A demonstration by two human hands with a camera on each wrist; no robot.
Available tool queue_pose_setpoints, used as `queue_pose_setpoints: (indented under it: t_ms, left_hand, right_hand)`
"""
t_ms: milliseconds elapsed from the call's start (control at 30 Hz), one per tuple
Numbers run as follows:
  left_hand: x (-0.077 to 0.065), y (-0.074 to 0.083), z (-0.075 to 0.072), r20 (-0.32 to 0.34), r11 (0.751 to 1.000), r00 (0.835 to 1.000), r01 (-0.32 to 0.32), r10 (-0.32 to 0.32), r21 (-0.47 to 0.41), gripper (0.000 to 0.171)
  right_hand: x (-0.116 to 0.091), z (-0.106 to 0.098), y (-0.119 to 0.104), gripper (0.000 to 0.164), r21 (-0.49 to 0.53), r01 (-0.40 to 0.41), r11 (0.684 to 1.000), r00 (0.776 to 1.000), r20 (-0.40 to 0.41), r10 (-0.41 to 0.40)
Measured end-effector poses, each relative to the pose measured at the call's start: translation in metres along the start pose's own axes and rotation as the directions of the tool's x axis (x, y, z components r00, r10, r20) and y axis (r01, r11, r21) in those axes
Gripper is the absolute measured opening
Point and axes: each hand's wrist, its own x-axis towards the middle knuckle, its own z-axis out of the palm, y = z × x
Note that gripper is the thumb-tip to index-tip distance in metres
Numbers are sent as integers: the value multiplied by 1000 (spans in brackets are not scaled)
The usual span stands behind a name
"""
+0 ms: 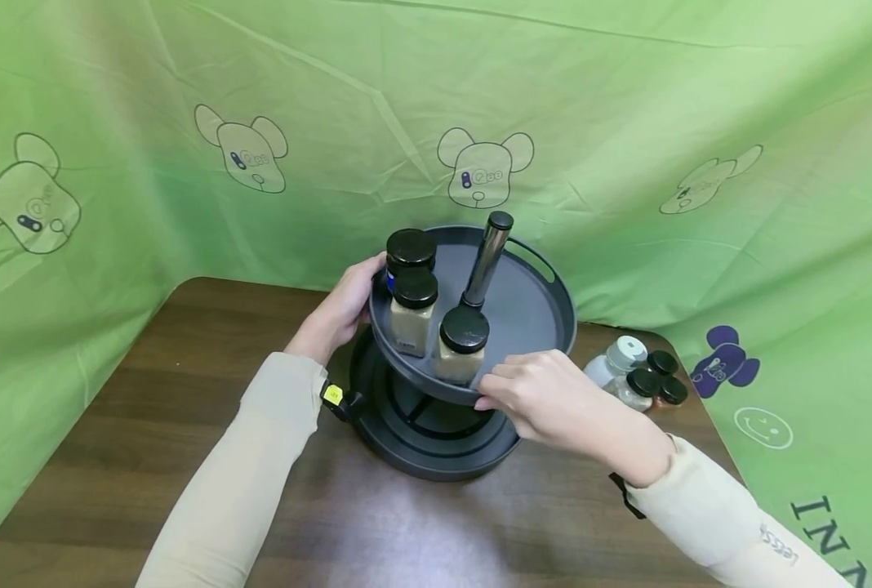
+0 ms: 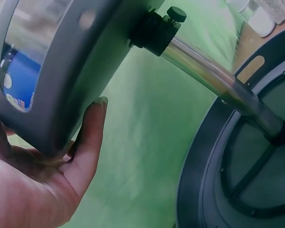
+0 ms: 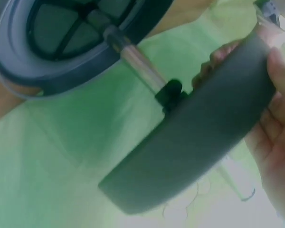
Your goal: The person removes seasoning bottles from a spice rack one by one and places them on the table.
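A dark grey two-tier round turntable rack stands on the table, its upper tray (image 1: 527, 306) raised above the lower tray (image 1: 436, 467) on a metal pole (image 1: 485, 265). My left hand (image 1: 342, 314) grips the upper tray's left side; in the left wrist view, a digit of the left hand (image 2: 42, 190) reaches under the tray beside its cut-out handle. At the front right rim, my right hand (image 1: 546, 392) pinches the tray's edge; the right wrist view shows the right hand (image 3: 278, 137) around the rim. A black-lidded jar (image 1: 411, 249), a second jar (image 1: 411, 322) and a third jar (image 1: 460, 359) stand on the upper tray.
On the right of the wooden table (image 1: 186, 408), a white-lidded bottle (image 1: 625, 353) stands with several black-lidded jars (image 1: 638, 388). A green printed curtain (image 1: 377, 106) hangs behind and along both sides of the table.
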Motion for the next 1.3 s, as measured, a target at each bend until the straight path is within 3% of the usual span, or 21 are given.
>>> queue_pose_setpoints:
  t_ms: [333, 567, 1000, 1300]
  left_hand:
    - [0, 1, -4, -16, 1000, 1000, 18, -18, -9, 41]
    - [-3, 2, -7, -6, 1000, 1000, 29, -29, 4, 41]
    - [-4, -1, -3, 42, 999, 999, 29, -31, 42, 51]
    - [-6, 2, -2, 72, 997, 996, 43, -48, 71, 48]
  right_hand:
    - [-15, -13, 23, 17, -42, 65, 997, 996, 58, -62]
    - [-28, -20, 44, 8, 24, -15, 1000, 995, 98, 12]
    - [-45, -29, 76, 13, 33, -60, 998, 994, 95, 57]
    - [-48, -34, 82, 24, 79, -146, 986, 985, 110, 137]
